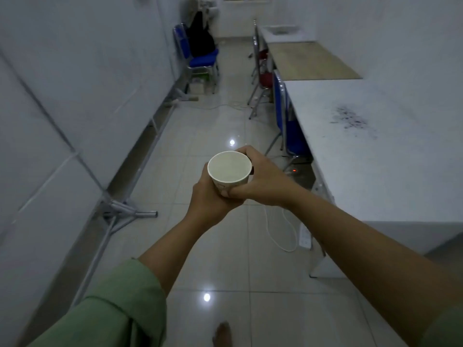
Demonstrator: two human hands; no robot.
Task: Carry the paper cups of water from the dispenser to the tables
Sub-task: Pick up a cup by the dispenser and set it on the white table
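In the middle of the frame, a paper cup is held upright between both hands above the tiled floor. The left hand wraps the cup's lower left side from beneath, and the right hand closes around its right side, with the thumb pressed across the front wall near the base. The far fingers of both hands are hidden behind the cup. The inside looks pale and even; the water level is hard to make out in the dim light. A faint printed mark shows on the cup's front, too small to read.

A green sleeve covers the left arm up to the elbow region, cut off by the lower left edge of the frame. The right forearm runs bare to the lower right corner. A bare foot shows at the bottom edge, partly cut off.

To the right of the frame stands a white table with a dark smudge on its top; its near end leaves the frame. A blue chair is tucked at its left edge. Beyond it, in the upper right, lies a wood-topped table. A white power strip with its cable lies on the floor under the near table. At the upper centre another blue chair carries a dark bag, blurred.
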